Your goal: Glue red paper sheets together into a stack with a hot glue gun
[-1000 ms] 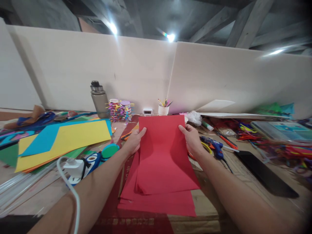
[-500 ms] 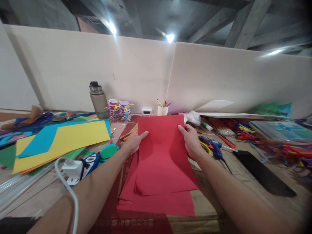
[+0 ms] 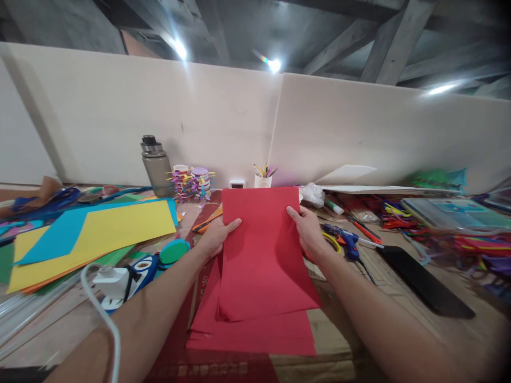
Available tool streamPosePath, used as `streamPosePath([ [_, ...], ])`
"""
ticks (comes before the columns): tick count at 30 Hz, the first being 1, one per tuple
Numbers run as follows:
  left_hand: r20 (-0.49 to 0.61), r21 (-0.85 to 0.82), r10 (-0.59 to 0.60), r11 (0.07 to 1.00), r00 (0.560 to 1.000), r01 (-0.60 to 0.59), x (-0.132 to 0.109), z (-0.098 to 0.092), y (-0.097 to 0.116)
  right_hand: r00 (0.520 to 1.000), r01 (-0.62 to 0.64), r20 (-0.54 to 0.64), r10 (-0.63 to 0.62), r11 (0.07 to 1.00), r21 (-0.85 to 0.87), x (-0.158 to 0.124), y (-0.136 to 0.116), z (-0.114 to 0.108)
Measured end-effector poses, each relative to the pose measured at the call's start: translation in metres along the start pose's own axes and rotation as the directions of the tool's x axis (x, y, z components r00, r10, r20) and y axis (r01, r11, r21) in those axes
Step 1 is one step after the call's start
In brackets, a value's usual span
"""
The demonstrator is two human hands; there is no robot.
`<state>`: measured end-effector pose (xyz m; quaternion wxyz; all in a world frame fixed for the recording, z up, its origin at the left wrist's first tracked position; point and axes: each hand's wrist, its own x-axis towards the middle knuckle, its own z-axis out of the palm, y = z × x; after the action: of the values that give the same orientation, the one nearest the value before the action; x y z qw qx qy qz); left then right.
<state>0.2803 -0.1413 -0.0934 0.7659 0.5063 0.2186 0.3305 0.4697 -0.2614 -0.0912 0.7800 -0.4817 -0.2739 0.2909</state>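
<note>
Both my hands hold a red sheet of paper (image 3: 261, 250) by its side edges, tilted up in front of me. My left hand (image 3: 217, 234) pinches the left edge, thumb on the front face and fingers behind it. On the opposite edge my right hand (image 3: 306, 227) grips the same way. Whether one sheet or a few are held together I cannot tell. Beneath it lie more red sheets (image 3: 255, 338), partly covered, on a cardboard surface (image 3: 331, 346). Just right of my right hand rests a blue hot glue gun (image 3: 349, 242).
Yellow (image 3: 131, 226) and blue sheets lie at left beside a power strip (image 3: 139, 271) with a white plug and cable. A bottle (image 3: 155, 167), ribbon-wrapped cups (image 3: 200, 181) and a pencil cup (image 3: 262, 182) stand at the back. A black phone (image 3: 425, 282) and a plastic case (image 3: 459, 213) are at right.
The whole view has shifted slightly left. My hands keep the same grip on the red sheet, and its top edge now covers a bit more of the pencil cup and small white clock.
</note>
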Motion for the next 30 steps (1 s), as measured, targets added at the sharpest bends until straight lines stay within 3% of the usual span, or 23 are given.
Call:
streamPosePath([
  [7,0.023,-0.025,0.027,0.999,0.999,-0.027,-0.0029,0.0032,0.0006,1.000,0.023,0.009,-0.022,0.999,-0.033,0.0006,0.0005,0.0002],
  [21,-0.060,-0.025,0.013,1.000,0.998,-0.015,-0.0013,0.0041,0.0014,1.000,0.014,0.012,-0.013,0.999,-0.042,-0.0030,-0.0053,0.0041],
  [30,-0.081,-0.045,0.031,0.998,0.996,-0.035,0.0005,0.0028,0.0027,0.987,-0.132,0.092,0.135,0.990,-0.041,-0.0057,-0.0020,0.0033],
])
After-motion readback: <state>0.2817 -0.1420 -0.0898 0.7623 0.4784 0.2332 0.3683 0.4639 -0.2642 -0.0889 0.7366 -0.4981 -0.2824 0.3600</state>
